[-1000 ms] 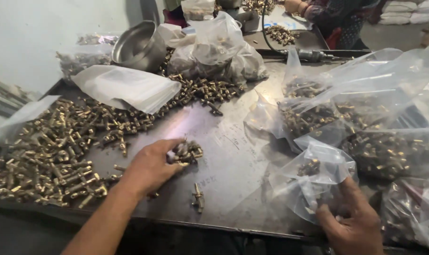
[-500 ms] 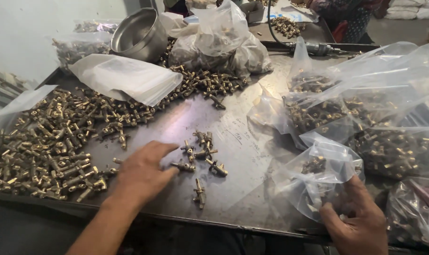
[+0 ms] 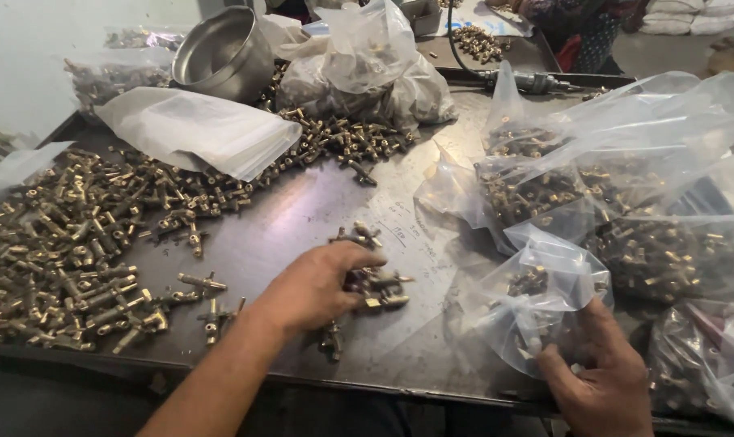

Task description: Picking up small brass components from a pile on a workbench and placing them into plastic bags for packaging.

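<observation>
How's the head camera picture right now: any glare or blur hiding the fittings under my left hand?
Head view: sheen on the metal table behind the left hand, no washout; the small fittings under its fingers look slightly soft; the clear bag at the right hand veils its contents.

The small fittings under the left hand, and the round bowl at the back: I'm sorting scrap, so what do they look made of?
The small golden T-shaped fittings look like brass: yellowish metallic glint, somewhat dull. The round grey metal bowl looks like steel, probably stainless: silvery with a brushed sheen inside.
</observation>
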